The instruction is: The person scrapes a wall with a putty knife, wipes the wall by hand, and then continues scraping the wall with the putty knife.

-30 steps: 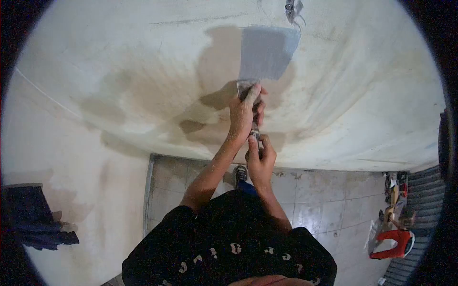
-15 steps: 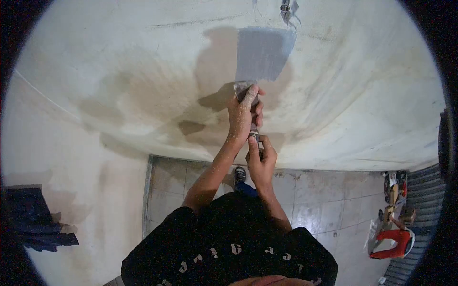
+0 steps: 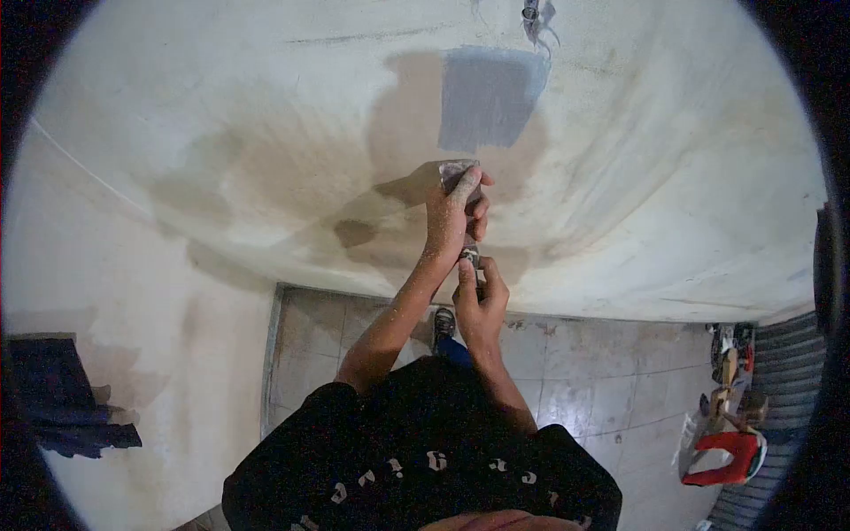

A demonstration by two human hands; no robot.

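My left hand (image 3: 446, 219) is closed round the upper part of a scraper (image 3: 455, 169), thumb pressed along its flat, dusty blade. Lower down, my right hand (image 3: 481, 308) grips the handle end, which its fingers partly hide. Both hands are in front of a pale wall (image 3: 620, 195). Just above the blade's edge is a rectangular grey patch (image 3: 491, 97) on the wall, with a narrow gap between them. White dust speckles my left hand and forearm.
A small fitting with wires (image 3: 531, 19) sticks out of the wall above the patch. Dark cloth (image 3: 57, 389) hangs at the left. Tools and a red-rimmed item (image 3: 726, 456) lie on the tiled floor (image 3: 611, 380) by a corrugated shutter (image 3: 784, 380) at the right.
The scraper's blade has come down slightly, from the lower edge of the grey patch to just below it. Both hands still hold the scraper.
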